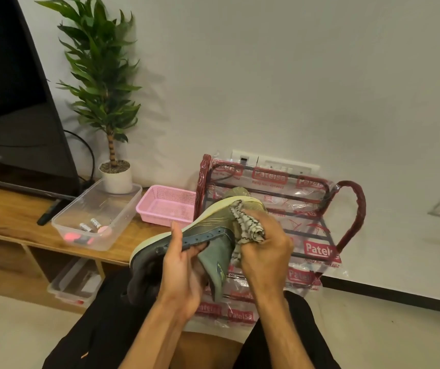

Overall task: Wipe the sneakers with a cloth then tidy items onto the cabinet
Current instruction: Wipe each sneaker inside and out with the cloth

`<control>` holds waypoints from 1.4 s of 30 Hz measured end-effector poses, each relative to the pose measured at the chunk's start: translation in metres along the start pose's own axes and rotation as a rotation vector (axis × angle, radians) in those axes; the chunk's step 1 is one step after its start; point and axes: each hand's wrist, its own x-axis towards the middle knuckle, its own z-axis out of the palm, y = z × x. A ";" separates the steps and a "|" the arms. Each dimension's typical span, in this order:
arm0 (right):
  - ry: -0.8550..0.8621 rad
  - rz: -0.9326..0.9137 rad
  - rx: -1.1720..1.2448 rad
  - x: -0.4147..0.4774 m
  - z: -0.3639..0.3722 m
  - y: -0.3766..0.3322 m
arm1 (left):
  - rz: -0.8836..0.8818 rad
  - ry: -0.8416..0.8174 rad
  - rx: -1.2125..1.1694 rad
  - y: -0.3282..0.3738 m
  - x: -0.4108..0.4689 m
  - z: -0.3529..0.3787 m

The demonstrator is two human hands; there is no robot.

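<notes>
An olive-green sneaker (208,225) with a pale sole is held tilted on its side above my lap, sole facing up and left. My left hand (184,265) grips it at the collar, thumb over the sole edge. My right hand (262,246) holds a bunched white cloth with dark zigzag lines (248,227) against the sneaker's upper near the toe. The wooden cabinet (6,217) stretches to the left.
On the cabinet stand a clear plastic tub (123,206) with small items, a pink basket (165,206), a potted plant (116,179) and a TV (14,102). A red metal rack wrapped in printed plastic (352,209) stands against the wall behind the sneaker. Another clear box (62,287) sits under the cabinet.
</notes>
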 end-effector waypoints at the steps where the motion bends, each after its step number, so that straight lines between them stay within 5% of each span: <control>1: -0.070 -0.009 0.010 -0.003 0.000 -0.003 | -0.001 0.009 0.016 -0.001 0.000 0.000; 4: -0.211 -0.070 -0.051 -0.002 -0.001 -0.003 | -0.005 0.004 0.075 -0.005 -0.001 -0.002; 10: -0.045 0.112 -0.174 0.013 0.000 0.009 | 0.092 -0.086 0.247 -0.007 -0.009 0.007; 15: -0.239 -0.025 -0.097 0.008 -0.003 -0.012 | 0.144 -0.078 0.334 -0.011 -0.005 0.002; 22: -0.057 0.202 -0.265 0.034 -0.007 0.001 | 0.210 -0.075 0.581 -0.011 -0.016 0.006; 26: -0.238 -0.047 -0.140 0.021 -0.002 -0.025 | 0.253 -0.057 0.689 -0.013 -0.016 0.011; 32: -0.187 0.228 -0.296 0.044 -0.011 0.006 | 0.194 0.027 0.643 -0.015 -0.016 -0.001; 38: -0.231 0.141 -0.098 0.038 -0.007 -0.016 | 0.215 0.032 0.510 -0.008 -0.011 0.006; 42: -0.105 0.240 -0.135 0.038 -0.007 0.001 | 0.097 0.014 0.280 -0.003 -0.006 0.002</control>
